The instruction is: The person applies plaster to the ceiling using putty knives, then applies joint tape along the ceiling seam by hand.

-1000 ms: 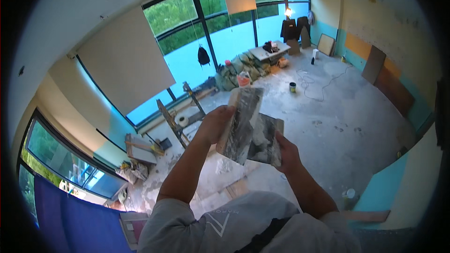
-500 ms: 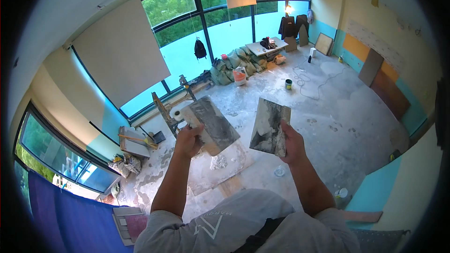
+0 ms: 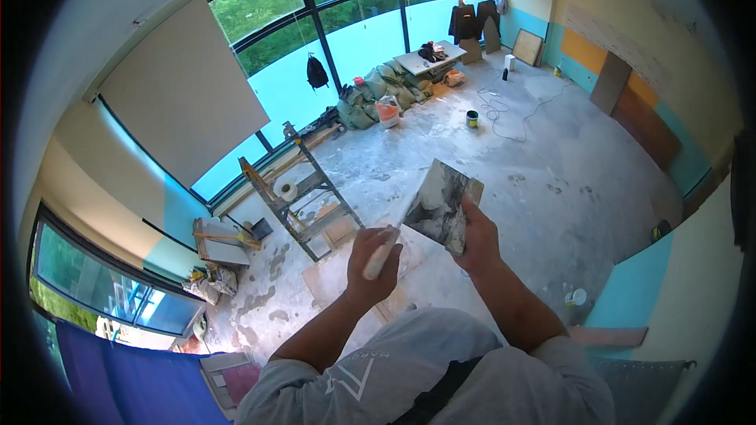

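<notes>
My left hand (image 3: 370,271) is closed around the pale handle of a plastering trowel (image 3: 381,258). Its blade is turned nearly edge-on, so little of its face shows. My right hand (image 3: 480,238) grips the right edge of a flat rectangular plaster-smeared plate (image 3: 438,203), with the thumb on top. Wet-looking grey and white streaks cover the plate's face. The trowel's thin edge meets or lies very close to the plate's left side; whether they touch I cannot tell. Both tools are held up in front of my chest, above the floor.
A stepladder (image 3: 303,197) with a white roll (image 3: 286,190) on it stands ahead to the left. A dark bucket (image 3: 472,119), a loose cable (image 3: 504,127) and piled green sacks (image 3: 378,94) lie farther off. A flat board (image 3: 323,279) is on the floor below my hands.
My left hand has moved right toward the plate, and the trowel has turned from face-on to nearly edge-on. The plate has tilted and shifted slightly left. The view has swung right.
</notes>
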The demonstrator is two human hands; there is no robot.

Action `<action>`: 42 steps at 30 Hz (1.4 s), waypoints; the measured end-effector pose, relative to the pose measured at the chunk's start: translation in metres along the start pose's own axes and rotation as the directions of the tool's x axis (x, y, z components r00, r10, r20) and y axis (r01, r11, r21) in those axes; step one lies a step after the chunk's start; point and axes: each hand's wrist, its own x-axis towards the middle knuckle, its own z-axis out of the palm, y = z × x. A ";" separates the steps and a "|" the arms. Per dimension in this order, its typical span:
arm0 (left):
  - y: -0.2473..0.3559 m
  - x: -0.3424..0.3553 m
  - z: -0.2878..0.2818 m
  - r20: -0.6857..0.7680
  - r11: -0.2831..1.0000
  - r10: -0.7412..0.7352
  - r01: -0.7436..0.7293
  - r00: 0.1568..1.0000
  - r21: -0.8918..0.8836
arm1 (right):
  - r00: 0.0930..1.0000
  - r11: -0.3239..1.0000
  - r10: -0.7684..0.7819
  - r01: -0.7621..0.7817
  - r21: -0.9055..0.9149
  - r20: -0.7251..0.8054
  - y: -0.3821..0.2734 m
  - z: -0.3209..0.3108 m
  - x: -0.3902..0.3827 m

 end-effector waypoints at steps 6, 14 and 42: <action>-0.085 0.006 -0.004 0.305 0.998 -0.052 0.043 0.951 0.036 | 0.997 0.999 0.006 -0.002 -0.043 0.073 -0.022 -0.003 0.000; -0.079 0.125 -0.050 0.566 0.906 0.404 -0.399 0.719 -0.140 | 0.960 0.923 0.271 -0.240 -0.301 0.064 -0.041 -0.029 0.024; -0.082 0.203 -0.093 -0.303 0.691 -0.439 0.101 0.846 -0.716 | 0.998 0.993 -0.001 -0.007 -0.114 -0.069 -0.043 -0.070 0.035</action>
